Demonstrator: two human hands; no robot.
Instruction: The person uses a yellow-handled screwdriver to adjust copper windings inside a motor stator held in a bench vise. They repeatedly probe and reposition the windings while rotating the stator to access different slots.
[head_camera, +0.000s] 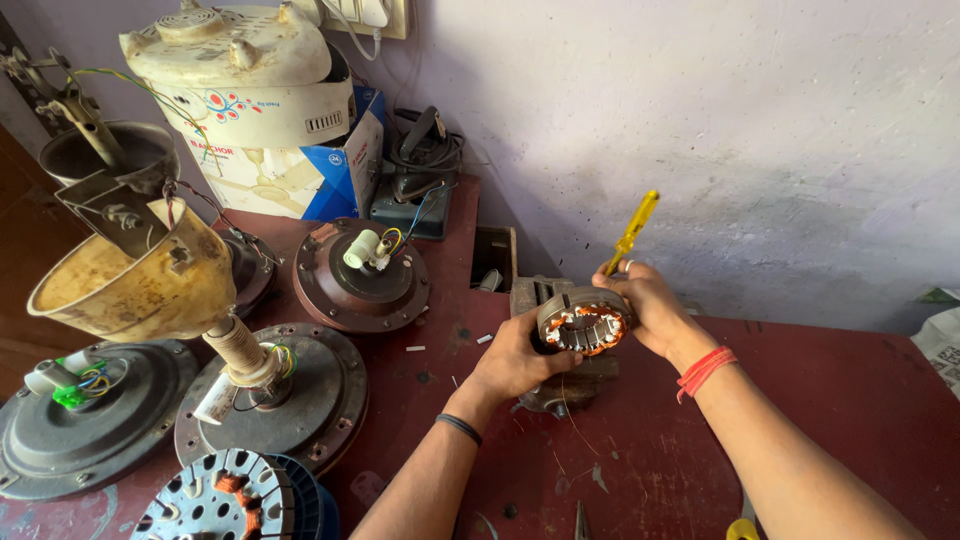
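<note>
My left hand (515, 362) grips the left side of a round motor stator (583, 322) with copper windings, held over a small metal vise (560, 385) on the dark red table (860, 390). My right hand (648, 303) rests against the stator's right side and holds a yellow-handled screwdriver (632, 230), whose handle points up toward the wall. The screwdriver's tip is hidden behind my fingers.
Several ceiling fan motors lie at the left: a brown one (360, 275), a grey one with a yellow canopy (270, 400) and another grey one (75, 415). A blue and white box (320, 170) carries a cream housing. A wound stator (235, 500) lies at the bottom edge.
</note>
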